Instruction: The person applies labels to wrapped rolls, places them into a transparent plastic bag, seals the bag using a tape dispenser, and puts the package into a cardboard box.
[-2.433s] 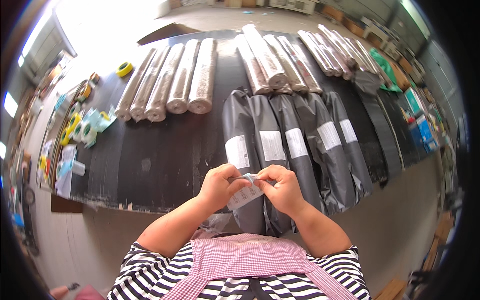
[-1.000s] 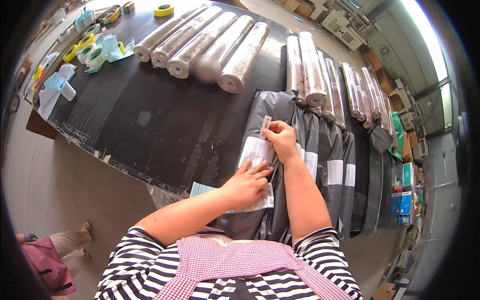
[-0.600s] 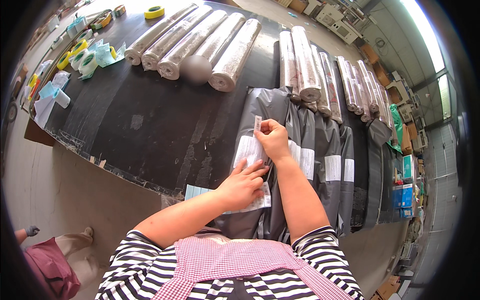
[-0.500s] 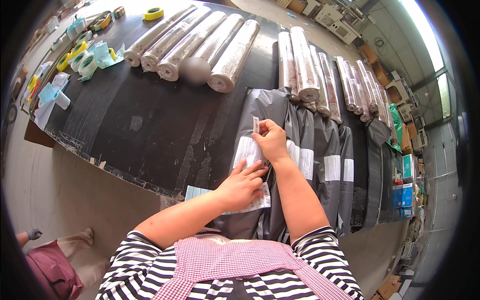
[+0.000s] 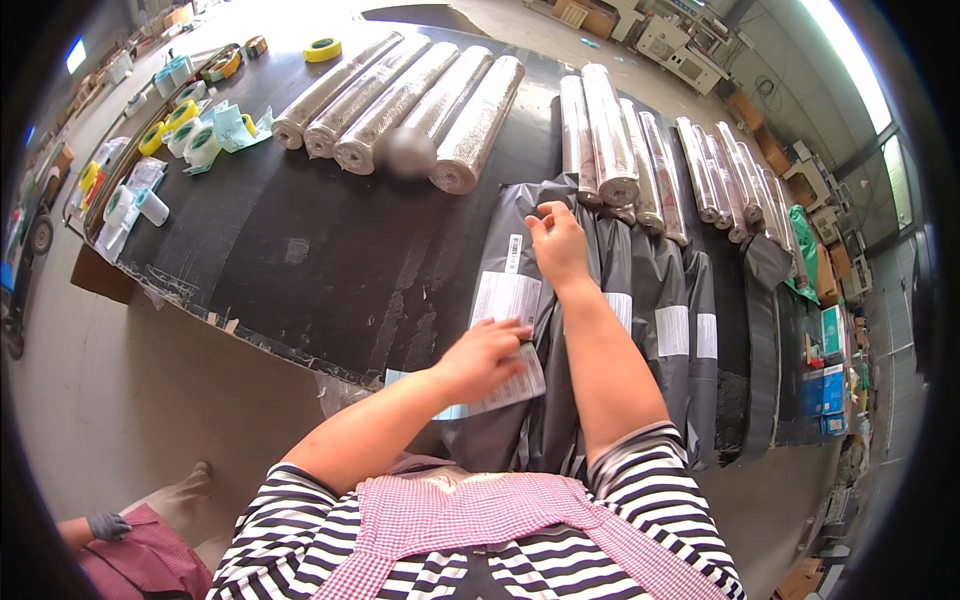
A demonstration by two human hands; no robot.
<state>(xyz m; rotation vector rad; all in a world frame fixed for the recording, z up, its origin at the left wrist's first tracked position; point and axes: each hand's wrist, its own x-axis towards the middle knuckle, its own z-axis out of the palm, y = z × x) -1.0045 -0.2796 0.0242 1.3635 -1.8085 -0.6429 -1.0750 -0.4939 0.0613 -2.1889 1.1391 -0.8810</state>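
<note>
A dark grey plastic mailing bag (image 5: 500, 235) lies in front of me, long and filled. It bears a white printed label (image 5: 505, 297) and, above that, a small barcode sticker (image 5: 514, 253). My right hand (image 5: 560, 245) hovers just right of the sticker, fingers loosely bent, nothing visible in them. Lower down, my left hand (image 5: 483, 358) has its fingers stretched out over the lower edge of the label; it is slightly blurred. Partly beneath that hand and wrist lies a sheet of labels (image 5: 520, 384) with a light blue backing.
More labelled grey bags (image 5: 660, 285) lie to the right. Several film-wrapped rolls (image 5: 480, 125) rest on the black table (image 5: 300, 290), with more rolls (image 5: 610, 140) beyond the bags. Tape rolls (image 5: 200, 145) stand at far left. Another person's gloved hand (image 5: 108, 527) shows at lower left.
My right hand has let go of the small barcode sticker, which now lies flat on the bag, and has moved up and right. My left hand has shifted slightly, uncovering more of the label.
</note>
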